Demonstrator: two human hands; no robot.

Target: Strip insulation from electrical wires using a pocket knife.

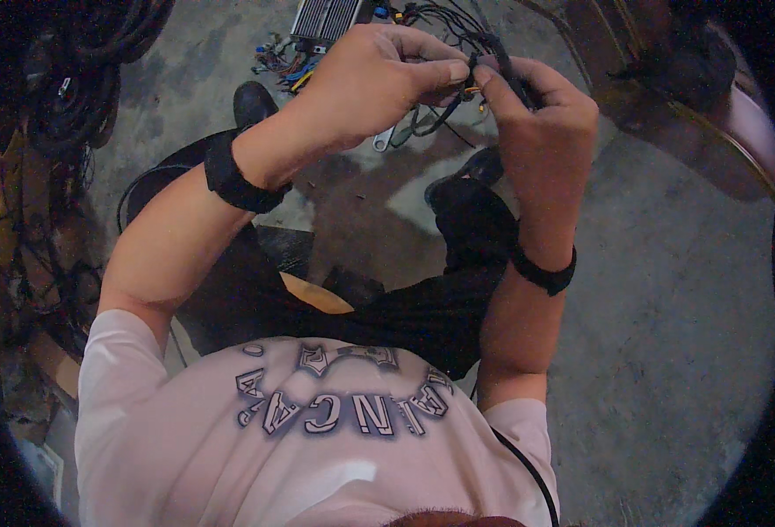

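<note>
Both my hands are raised in front of me over the concrete floor, fingertips meeting on a bundle of black wires [471,75] with small orange and yellow ends. My left hand [378,79] pinches the wires between thumb and fingers. My right hand [541,110] grips the same bundle from the right, its fingers curled around it. The wires trail away toward a grey finned metal box [326,18] lying on the floor at the top. Black bands sit on both wrists.
Coils of black cable [80,79] are piled at the left. A silver wrench [385,138] and loose coloured connectors [282,61] lie on the floor near the box. My black shoes [254,101] rest on the floor. A dark rounded vehicle part [695,97] is at the upper right.
</note>
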